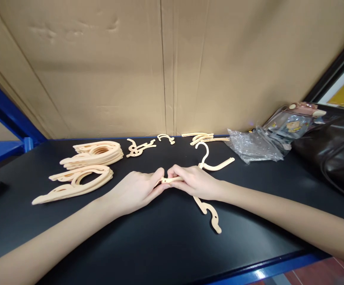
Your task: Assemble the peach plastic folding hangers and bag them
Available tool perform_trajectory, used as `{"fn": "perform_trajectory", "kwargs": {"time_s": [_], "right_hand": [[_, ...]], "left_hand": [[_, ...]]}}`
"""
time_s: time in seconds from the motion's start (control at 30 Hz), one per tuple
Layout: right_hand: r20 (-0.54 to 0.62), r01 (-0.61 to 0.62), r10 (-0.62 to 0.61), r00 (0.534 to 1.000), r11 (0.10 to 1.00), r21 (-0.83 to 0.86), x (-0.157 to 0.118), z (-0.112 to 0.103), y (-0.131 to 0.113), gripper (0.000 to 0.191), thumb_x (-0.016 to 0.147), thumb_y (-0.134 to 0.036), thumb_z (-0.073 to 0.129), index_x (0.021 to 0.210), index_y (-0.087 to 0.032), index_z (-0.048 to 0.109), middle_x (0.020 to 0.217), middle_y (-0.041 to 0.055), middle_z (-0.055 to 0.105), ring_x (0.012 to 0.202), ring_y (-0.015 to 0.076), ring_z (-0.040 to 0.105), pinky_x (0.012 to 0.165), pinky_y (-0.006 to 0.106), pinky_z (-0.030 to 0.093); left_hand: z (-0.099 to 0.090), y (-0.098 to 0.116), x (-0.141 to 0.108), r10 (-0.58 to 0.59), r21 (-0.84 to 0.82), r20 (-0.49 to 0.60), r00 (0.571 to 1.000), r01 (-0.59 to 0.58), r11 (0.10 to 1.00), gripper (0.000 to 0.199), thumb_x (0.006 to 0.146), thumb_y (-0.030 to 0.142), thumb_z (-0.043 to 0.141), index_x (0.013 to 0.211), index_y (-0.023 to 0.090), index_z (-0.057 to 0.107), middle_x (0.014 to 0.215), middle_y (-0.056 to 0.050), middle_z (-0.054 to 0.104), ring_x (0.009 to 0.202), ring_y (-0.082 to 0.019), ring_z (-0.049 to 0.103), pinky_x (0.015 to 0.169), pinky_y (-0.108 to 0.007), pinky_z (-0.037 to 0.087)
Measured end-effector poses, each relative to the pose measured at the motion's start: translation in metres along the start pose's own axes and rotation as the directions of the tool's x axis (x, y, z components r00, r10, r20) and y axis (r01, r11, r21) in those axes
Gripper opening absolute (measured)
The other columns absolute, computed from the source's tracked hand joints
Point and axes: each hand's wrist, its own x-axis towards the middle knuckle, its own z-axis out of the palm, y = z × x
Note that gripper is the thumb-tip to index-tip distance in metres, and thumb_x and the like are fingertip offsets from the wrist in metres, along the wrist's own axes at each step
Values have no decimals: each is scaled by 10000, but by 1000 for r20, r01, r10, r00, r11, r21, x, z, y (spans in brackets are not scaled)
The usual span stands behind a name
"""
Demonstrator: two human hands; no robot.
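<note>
1. While a tan cardboard wall [101, 79] stands beyond the fingers, a matt black tabletop [148, 245] spreads beneath them, with blue metal framing [0, 107] far to their left.
2. Well right of the fingers slumps a dark brown, shiny bag [332, 150]. Between it and them, farther back, lie crinkled clear plastic packaging [252, 146] and a clear pouch with a brown top [296, 120].
3. The left hand [133, 192] and right hand [200, 182] reach in from opposite sides, their fingertips close together.
4. Left of the fingers lie two stacks of flat, cream, curved hanger-shaped pieces: a nearer stack [71, 184] and a farther stack [106, 156].
5. Around the right fingers, a cream hook with a curved arm [219, 164] shows beyond them, and a cream curved piece with a notched end [215, 217] shows on the near side.
6. Beyond the fingers, from left to right, sit a tangled cream cluster [140, 148], small cream curved pieces [166, 137] and a pile of slim cream strips [203, 137].
7. Smallest is the narrow cream piece with small holes [173, 179], between both hands' fingertips. Left thumb and forefinger pinch one end; the right fingers, curled and pressed together, grip it against the thumb.
</note>
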Motion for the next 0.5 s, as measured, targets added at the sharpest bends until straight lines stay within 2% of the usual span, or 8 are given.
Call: {"fn": "perform_trajectory", "kwargs": {"time_s": [0.33,0.5], "right_hand": [[1,5,-5,1000,1000,-9,-1,3,2,162,961,-353,430,882,-212,438,772,-30,567,580,100,499,535,208,321],[-7,24,-24,1000,1000,-8,-3,4,3,164,968,-364,413,910,-212,437,796,-24,578,591,101,519,532,206,328]], "left_hand": [[1,0,1,27,2,27,999,-27,1000,362,1004,407,106,837,206,356,646,11,583,495,-172,568,458,-244,330],[1,2,1,63,59,-5,998,-63,996,412,1002,399,45,848,198,371,610,11,575,471,-173,568,440,-246,331]]}}
